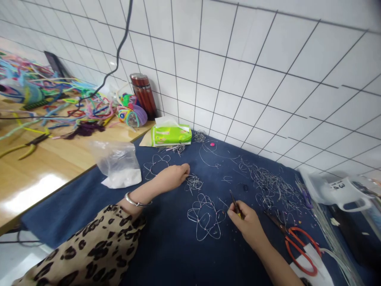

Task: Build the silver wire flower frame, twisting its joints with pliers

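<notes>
My right hand [248,224] is closed around small pliers [236,204] with dark jaws and a bit of yellow handle showing. A short thin wire [224,203] runs up to its fingertips; I cannot tell if it is held. To the left lies a flower-shaped wire piece [197,220] with looped petals and small beads. My left hand [171,176] has its fingers curled together beside a small heap of cut wire pieces [194,182]; whatever is in them is hidden. Behind that wrist lies another looped wire ring [154,163], partly covered.
Scissors with red handles [300,242] lie at right, below a large wire tangle [274,186]. A white container [336,192] stands at far right. At the back are a green tissue pack [171,136], a plastic bag [119,163] and a red flask [143,95].
</notes>
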`<move>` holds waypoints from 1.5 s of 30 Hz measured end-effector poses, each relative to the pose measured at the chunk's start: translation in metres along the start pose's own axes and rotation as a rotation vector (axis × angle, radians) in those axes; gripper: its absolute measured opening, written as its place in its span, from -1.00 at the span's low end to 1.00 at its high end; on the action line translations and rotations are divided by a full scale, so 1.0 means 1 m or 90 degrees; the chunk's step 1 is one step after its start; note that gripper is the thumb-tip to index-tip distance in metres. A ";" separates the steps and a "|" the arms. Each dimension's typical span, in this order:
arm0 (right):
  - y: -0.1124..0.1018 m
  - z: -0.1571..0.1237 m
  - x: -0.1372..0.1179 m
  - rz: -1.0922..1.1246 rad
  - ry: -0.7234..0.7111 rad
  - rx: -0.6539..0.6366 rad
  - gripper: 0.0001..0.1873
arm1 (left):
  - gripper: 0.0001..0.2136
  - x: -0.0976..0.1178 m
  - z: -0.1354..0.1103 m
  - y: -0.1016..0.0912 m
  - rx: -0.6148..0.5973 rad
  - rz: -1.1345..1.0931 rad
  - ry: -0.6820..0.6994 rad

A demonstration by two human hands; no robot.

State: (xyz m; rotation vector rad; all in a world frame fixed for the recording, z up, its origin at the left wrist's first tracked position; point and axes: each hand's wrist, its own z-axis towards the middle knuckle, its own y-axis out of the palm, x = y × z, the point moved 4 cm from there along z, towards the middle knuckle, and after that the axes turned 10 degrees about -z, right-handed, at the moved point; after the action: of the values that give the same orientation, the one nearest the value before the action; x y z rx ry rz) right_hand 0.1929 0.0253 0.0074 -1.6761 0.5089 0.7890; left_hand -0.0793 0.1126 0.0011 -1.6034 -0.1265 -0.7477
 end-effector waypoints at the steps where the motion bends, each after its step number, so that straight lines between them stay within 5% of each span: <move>1: 0.000 0.000 0.000 0.003 0.000 0.004 -0.81 | -0.87 0.002 0.000 -0.001 0.003 -0.012 0.011; 10: 0.000 0.011 -0.023 -0.063 -0.006 0.007 -0.84 | -0.77 0.008 -0.004 -0.012 0.048 -0.110 0.063; 21: 0.030 0.090 -0.061 -0.193 -0.096 -0.038 -0.87 | -0.91 -0.002 -0.004 -0.031 0.084 -0.205 0.050; 25: 0.029 0.099 -0.065 -0.181 -0.112 -0.014 -0.90 | -0.90 0.003 -0.005 -0.034 0.079 -0.254 0.056; 30: 0.015 0.078 -0.062 -0.126 -0.125 0.002 -0.81 | -0.93 0.033 -0.009 -0.025 0.025 -0.308 0.094; 37: -0.016 0.044 -0.059 -0.019 -0.125 0.000 -0.83 | -0.96 0.105 -0.006 -0.019 -0.069 -0.381 0.185; 45: -0.056 0.016 -0.041 0.166 -0.098 0.014 -0.81 | -0.94 0.167 0.018 -0.017 -0.085 -0.495 0.213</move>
State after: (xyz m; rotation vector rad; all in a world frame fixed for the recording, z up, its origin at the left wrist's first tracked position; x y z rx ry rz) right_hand 0.2006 0.0514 0.0733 -1.5323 0.6327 1.0884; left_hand 0.0495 0.0760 0.1042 -1.5190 -0.4800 -1.6393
